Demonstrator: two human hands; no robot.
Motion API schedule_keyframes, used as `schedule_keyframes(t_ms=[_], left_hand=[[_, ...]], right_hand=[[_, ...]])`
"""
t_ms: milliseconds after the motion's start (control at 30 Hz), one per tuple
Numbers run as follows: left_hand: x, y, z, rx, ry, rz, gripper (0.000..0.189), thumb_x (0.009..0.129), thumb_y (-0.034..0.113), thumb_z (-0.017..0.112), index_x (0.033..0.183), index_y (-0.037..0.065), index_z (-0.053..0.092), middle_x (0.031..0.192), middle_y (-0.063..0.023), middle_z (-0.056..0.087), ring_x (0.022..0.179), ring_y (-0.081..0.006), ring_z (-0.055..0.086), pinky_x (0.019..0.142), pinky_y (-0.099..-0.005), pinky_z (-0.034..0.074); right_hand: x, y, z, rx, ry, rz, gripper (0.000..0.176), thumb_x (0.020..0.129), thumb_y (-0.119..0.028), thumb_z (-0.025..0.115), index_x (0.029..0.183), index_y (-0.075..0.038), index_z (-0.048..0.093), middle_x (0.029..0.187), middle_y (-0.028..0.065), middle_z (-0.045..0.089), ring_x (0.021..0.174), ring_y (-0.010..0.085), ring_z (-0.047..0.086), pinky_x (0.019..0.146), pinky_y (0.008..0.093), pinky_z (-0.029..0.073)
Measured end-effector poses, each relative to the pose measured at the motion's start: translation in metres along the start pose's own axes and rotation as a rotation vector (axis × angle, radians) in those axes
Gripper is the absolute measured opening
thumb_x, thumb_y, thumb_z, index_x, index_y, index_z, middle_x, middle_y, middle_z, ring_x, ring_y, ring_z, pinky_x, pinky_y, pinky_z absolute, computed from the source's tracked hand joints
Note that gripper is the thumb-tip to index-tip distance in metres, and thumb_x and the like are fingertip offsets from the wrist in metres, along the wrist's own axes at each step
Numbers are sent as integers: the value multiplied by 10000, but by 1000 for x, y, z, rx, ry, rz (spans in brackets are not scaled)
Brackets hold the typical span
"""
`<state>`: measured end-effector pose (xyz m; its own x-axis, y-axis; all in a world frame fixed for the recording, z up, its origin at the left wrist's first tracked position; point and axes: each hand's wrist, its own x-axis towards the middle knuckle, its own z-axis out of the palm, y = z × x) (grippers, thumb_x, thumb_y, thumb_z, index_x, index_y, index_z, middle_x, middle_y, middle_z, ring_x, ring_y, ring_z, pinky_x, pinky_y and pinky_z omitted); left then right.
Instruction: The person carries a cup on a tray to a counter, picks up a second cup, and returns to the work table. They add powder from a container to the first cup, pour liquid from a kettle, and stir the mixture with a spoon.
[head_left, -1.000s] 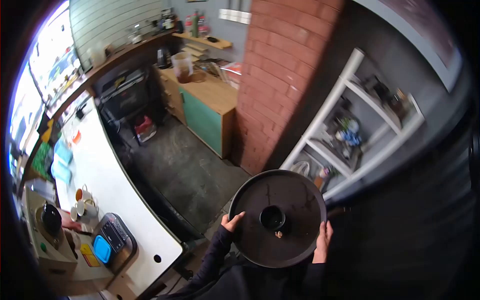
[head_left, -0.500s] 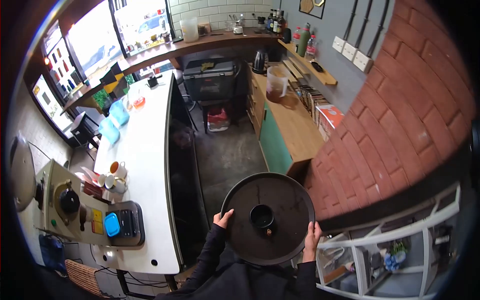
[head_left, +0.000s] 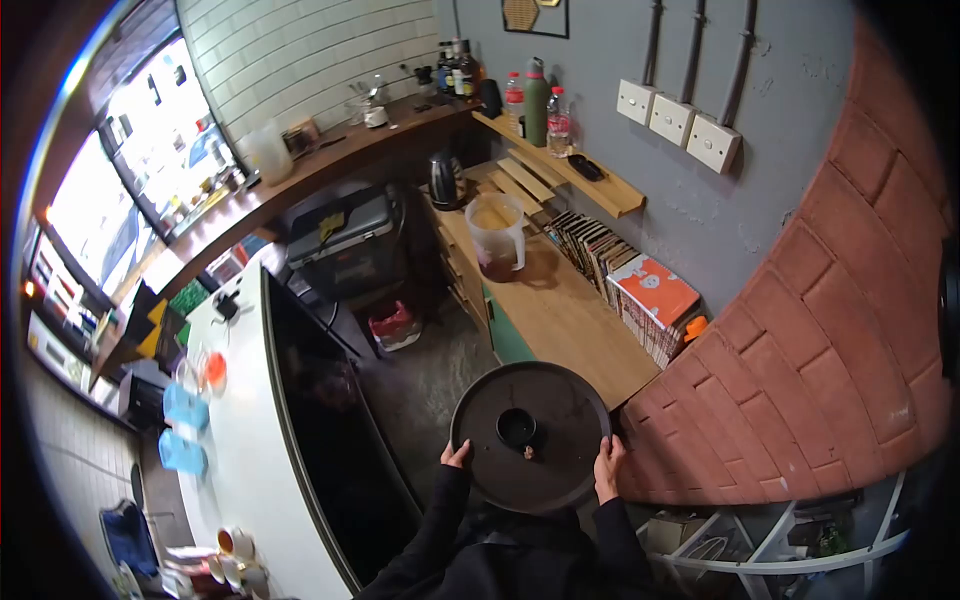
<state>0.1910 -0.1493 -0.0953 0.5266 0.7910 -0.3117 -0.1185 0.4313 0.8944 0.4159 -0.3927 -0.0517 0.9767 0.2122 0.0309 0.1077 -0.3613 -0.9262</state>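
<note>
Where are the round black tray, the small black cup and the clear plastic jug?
round black tray (head_left: 570,408): head view, bare upper right surface.
small black cup (head_left: 516,428): head view, its opening.
clear plastic jug (head_left: 497,240): head view, its side wall.

We stand in a café's back kitchen: a kettle (head_left: 444,180), a big jug (head_left: 497,237) on the wooden worktop (head_left: 560,315), bottles (head_left: 537,100) on a shelf.
</note>
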Motion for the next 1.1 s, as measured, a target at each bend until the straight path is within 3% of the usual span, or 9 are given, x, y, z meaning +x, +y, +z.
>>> schedule_keyframes(t_ms=[267, 600, 733, 800, 900, 967, 1033, 1067, 1100], left_hand=[[114, -15, 30, 106, -30, -90, 322, 950, 217, 614, 1202, 18, 592, 1006, -49, 676, 899, -157, 628, 792, -316, 503], [233, -1, 85, 139, -139, -265, 372, 985, 267, 548, 1265, 22, 529, 1064, -80, 655, 941, -187, 626, 805, -332, 509], [282, 9, 115, 173, -254, -295, 410, 989, 289, 539, 1297, 22, 496, 1072, -78, 645, 910, -190, 616, 797, -331, 513], [302, 12, 137, 211, -137, -422, 391, 980, 286, 550, 1296, 61, 498, 1148, -110, 620, 971, -245, 613, 886, -370, 480], [383, -116, 81, 223, -116, -537, 403, 968, 269, 568, 1321, 100, 475, 1193, -116, 602, 963, -280, 603, 976, -393, 413], [406, -161, 56, 103, -107, -557, 434, 957, 266, 586, 1337, 111, 445, 1150, -106, 611, 948, -283, 596, 987, -393, 393], [410, -166, 60, -14, -95, -575, 470, 946, 264, 603, 1353, 122, 415, 1107, -95, 620, 934, -285, 588, 998, -392, 372], [401, -153, 70, 258, -68, -439, 507, 883, 310, 676, 1257, 96, 407, 1033, -126, 612, 870, -249, 588, 842, -365, 438], [388, -134, 81, 524, -45, -293, 564, 821, 356, 748, 1160, 69, 400, 959, -156, 603, 806, -213, 587, 687, -338, 504]], right_hand=[[49, 32, 65, -206, 259, 22, 272, 911, -126, 549, 1044, 108, 590, 1020, 298, 605, 980, 463, 557, 878, 458, 444], [136, 25, 100, -566, 332, -9, 147, 779, -47, 657, 877, 56, 620, 895, 246, 611, 881, 414, 570, 812, 469, 439], [165, 8, 112, -587, 358, 126, 211, 774, -13, 622, 978, 41, 623, 1010, 228, 603, 1014, 419, 541, 908, 490, 405], [173, 5, 124, -750, 515, -50, 322, 779, -4, 605, 1098, 27, 581, 1104, 228, 557, 1087, 413, 511, 953, 511, 385], [183, -23, 127, -590, 411, 15, 397, 788, -1, 593, 1181, 14, 535, 1211, 221, 497, 1148, 414, 463, 998, 519, 356], [191, -36, 132, -548, 450, 0, 308, 820, -35, 622, 1125, -14, 582, 1088, 176, 580, 1004, 336, 568, 874, 437, 464], [196, -29, 140, -23, 94, 227, 203, 864, -85, 638, 1061, -42, 621, 896, 117, 628, 784, 206, 618, 683, 321, 504], [198, -22, 153, 129, 83, 199, 140, 913, -157, 637, 1011, -57, 642, 750, 37, 609, 635, 92, 572, 551, 247, 462], [195, -29, 157, 126, 96, 213, 140, 913, -157, 637, 1011, -57, 642, 750, 37, 609, 635, 92, 572, 551, 247, 462]])
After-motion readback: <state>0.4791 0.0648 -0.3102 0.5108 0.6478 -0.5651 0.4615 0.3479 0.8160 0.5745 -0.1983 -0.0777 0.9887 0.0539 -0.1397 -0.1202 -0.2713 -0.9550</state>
